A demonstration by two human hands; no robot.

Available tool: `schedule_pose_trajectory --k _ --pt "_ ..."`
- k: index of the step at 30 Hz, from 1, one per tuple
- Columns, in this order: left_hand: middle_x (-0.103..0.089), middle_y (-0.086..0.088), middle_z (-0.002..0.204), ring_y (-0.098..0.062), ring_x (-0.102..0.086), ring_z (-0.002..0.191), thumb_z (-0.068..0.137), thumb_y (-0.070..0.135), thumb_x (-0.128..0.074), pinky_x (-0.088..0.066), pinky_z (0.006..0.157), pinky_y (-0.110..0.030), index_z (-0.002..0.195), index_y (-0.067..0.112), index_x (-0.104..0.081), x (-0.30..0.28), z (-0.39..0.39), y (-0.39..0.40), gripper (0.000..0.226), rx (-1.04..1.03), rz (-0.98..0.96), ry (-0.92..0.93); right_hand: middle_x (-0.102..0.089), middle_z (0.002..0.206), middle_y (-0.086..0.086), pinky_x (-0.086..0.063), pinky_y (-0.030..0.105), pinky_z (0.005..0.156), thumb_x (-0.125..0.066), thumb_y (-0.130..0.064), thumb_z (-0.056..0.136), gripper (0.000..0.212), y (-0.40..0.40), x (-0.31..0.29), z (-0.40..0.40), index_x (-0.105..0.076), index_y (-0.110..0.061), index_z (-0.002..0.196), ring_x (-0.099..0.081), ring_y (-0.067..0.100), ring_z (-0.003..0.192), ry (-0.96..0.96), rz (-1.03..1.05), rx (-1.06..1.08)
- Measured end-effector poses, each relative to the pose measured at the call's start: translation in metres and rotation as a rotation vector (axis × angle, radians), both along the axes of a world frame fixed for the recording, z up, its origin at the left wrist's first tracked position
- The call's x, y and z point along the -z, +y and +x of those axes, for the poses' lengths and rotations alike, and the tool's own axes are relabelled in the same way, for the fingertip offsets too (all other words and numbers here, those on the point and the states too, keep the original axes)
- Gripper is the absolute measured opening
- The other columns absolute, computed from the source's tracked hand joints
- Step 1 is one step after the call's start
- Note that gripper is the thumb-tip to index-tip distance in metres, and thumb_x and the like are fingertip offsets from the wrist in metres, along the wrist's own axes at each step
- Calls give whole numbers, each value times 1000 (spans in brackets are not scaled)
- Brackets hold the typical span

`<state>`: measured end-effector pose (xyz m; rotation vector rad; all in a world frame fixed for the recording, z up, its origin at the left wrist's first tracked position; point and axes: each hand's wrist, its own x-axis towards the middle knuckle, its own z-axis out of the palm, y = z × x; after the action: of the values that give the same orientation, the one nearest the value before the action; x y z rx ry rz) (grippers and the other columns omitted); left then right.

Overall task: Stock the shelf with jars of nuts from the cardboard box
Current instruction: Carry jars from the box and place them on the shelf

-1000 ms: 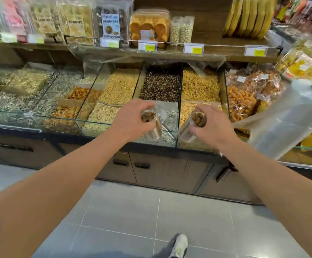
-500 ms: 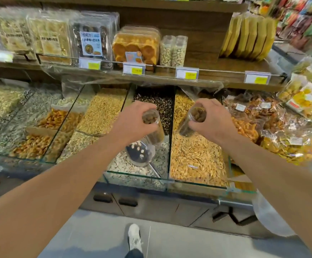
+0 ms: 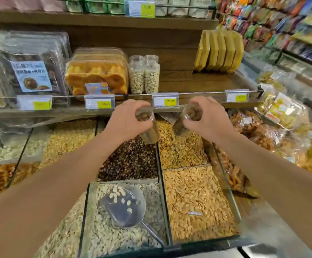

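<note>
My left hand (image 3: 126,118) grips a clear jar of brown nuts (image 3: 148,129) from above, held upright over the bulk bins. My right hand (image 3: 207,119) grips a second clear jar of brown nuts (image 3: 186,118), tilted with its base toward the left. Both jars hover just below the front rail of the wooden shelf (image 3: 207,83). Two clear jars of pale nuts (image 3: 144,75) stand on that shelf, straight ahead and above my hands. The cardboard box is not in view.
Glass-walled bulk bins (image 3: 160,174) of seeds and nuts lie below my arms, one holding a clear scoop (image 3: 123,207). On the shelf sit plastic pastry boxes (image 3: 96,75) at left and yellow packets (image 3: 220,53) at right. Price tags (image 3: 165,99) hang on the rail. Bagged snacks (image 3: 281,116) pile up at right.
I have stepped closer to the counter and both hands have risen with their jars toward the shelf rail. The bins now lie directly beneath my arms.
</note>
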<state>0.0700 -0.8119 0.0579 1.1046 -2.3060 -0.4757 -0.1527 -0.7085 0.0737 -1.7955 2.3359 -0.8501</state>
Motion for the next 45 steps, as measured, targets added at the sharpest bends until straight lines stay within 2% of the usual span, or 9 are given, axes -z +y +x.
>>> schedule_pose_trajectory --k 5,11,15,22,25,32,36,41,45 --pt "-61 5 124 -10 -54 113 78 39 -72 -34 88 -19 126 28 -61 -4 -30 -37 51 14 -15 5 -51 117 -4 -45 28 86 -75 -37 73 63 -42 -20 -28 -53 -25 131 -54 14 102 5 -100 27" --pt "-61 3 124 1 -43 101 78 34 -74 -32 86 -17 128 22 -61 -15 -60 -64 53 -13 -13 14 -48 113 -6 -36 23 82 -74 -40 75 60 -103 -45 -64 -53 -26 129 -46 8 95 17 -200 -22" --pt "-63 4 117 -5 -53 103 76 35 -75 -36 85 -19 123 26 -63 -21 -76 -80 50 -30 -29 0 -50 118 -3 -38 22 80 -74 -38 75 61 -154 -49 -87 -53 -24 130 -48 8 98 9 -219 -67" --pt "-62 11 109 -5 -55 100 75 38 -73 -37 81 -17 122 28 -64 -27 -97 -109 48 -49 -20 -8 -51 123 2 -40 25 85 -74 -35 75 62 -244 -33 -111 -52 -22 132 -47 12 104 11 -138 -112" --pt "-63 14 106 -3 -56 98 74 40 -72 -34 77 -7 119 29 -66 -28 -101 -122 46 -34 0 -8 -50 125 3 -40 26 87 -75 -33 76 63 -279 -25 -112 -51 -21 133 -50 16 108 -1 -103 -128" --pt "-62 26 101 16 -52 85 73 40 -71 -34 72 -1 117 33 -66 -34 -107 -151 45 20 55 -50 -46 134 4 -42 31 92 -75 -30 79 68 -347 -10 -119 -45 -22 139 -48 24 121 7 -4 -120" --pt "-65 22 106 14 -55 92 73 37 -72 -36 76 0 117 33 -67 -32 -106 -160 44 43 77 -41 -41 139 5 -39 29 89 -70 -33 84 64 -362 -1 -122 -43 -21 142 -49 26 123 13 16 -107" --pt "-65 17 108 26 -50 73 74 29 -74 -35 69 2 117 28 -68 -32 -105 -157 43 64 86 -15 -35 147 4 -43 35 98 -69 -35 84 70 -348 2 -125 -38 -21 146 -47 25 127 29 37 -140" --pt "-64 22 104 10 -57 90 72 35 -73 -42 75 -5 115 32 -67 -39 -107 -152 44 59 42 -19 -36 147 3 -41 31 97 -68 -33 84 70 -310 2 -129 -38 -20 146 -47 22 127 24 18 -147"
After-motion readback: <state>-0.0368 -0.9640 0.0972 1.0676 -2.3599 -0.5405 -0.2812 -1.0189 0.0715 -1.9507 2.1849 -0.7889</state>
